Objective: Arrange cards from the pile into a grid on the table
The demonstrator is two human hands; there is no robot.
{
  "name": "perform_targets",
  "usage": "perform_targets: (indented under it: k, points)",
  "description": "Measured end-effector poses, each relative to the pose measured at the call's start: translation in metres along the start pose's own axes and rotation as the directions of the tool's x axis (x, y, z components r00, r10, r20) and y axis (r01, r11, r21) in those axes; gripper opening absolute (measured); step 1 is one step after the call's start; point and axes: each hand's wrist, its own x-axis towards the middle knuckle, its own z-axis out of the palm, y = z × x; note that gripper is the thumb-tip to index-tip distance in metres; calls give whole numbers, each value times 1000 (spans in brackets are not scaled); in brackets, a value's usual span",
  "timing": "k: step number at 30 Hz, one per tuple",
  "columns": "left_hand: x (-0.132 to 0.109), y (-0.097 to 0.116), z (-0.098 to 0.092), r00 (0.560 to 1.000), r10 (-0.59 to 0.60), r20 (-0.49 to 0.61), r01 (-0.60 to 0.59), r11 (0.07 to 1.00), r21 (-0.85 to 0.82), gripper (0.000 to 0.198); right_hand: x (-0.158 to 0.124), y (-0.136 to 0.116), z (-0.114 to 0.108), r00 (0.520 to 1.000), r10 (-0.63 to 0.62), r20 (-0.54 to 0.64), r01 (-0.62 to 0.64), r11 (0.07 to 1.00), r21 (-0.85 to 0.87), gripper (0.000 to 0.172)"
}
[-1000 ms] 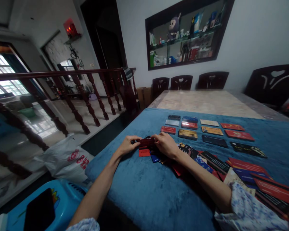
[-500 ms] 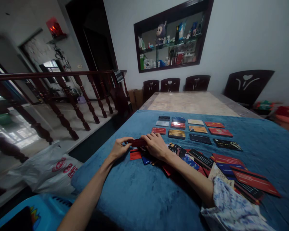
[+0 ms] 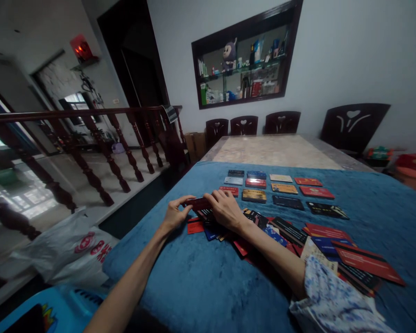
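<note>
Between my two hands is a dark red card (image 3: 197, 202), raised on edge over the near left of the cloth. My left hand (image 3: 175, 214) pinches its left end between thumb and fingers. Curled over its right end is my right hand (image 3: 225, 210), whose fingers partly hide it; whether it is one card or several I cannot tell. Just below lie a loose orange-red card (image 3: 195, 225) and a blue card (image 3: 211, 233). More loose cards (image 3: 287, 231) spread right, under and beyond my right forearm. Behind my hands, neat stacks of cards stand in rows, including a gold stack (image 3: 254, 196).
A blue cloth (image 3: 194, 282) covers the near part of the table, with the bare stone tabletop (image 3: 263, 150) beyond. Dark chairs (image 3: 353, 127) stand around it. To the left are a wooden railing (image 3: 121, 178), a white plastic bag (image 3: 79, 249) and a blue plastic stool (image 3: 67, 305).
The dark red card is tilted slightly differently, and more of the dark printed card surface below it shows. Both hands stay in nearly the same place; the camera view has shifted a little.
</note>
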Motion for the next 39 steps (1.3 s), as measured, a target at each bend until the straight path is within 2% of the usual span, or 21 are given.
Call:
perform_targets:
  k: [5, 9, 13, 16, 22, 31, 39]
  points:
    - [6, 1, 4, 997, 53, -48, -48, 994, 99, 34, 3, 8, 3, 998, 31, -46, -32, 999, -13, 39]
    - [9, 3, 8, 987, 158, 10, -157, 969, 189, 36, 3, 16, 5, 997, 39, -68, -40, 999, -12, 37]
    - [13, 6, 15, 946, 314, 81, -325, 913, 249, 44, 2, 24, 1, 991, 84, -101, -87, 996, -28, 35]
    - [19, 7, 21, 924, 367, 104, -381, 867, 322, 53, 2, 28, -8, 990, 122, -75, -126, 991, -37, 33]
    - [33, 7, 32, 915, 368, 164, -402, 818, 411, 58, 0, 36, -25, 990, 138, 26, -137, 990, -45, 33]
    - [52, 11, 44, 907, 326, 269, -418, 784, 460, 58, -1, 60, -17, 984, 154, 94, -146, 985, -87, 34]
    - [80, 12, 61, 893, 264, 364, -405, 823, 398, 52, 7, 82, -22, 933, 216, 286, -194, 976, -102, 40]
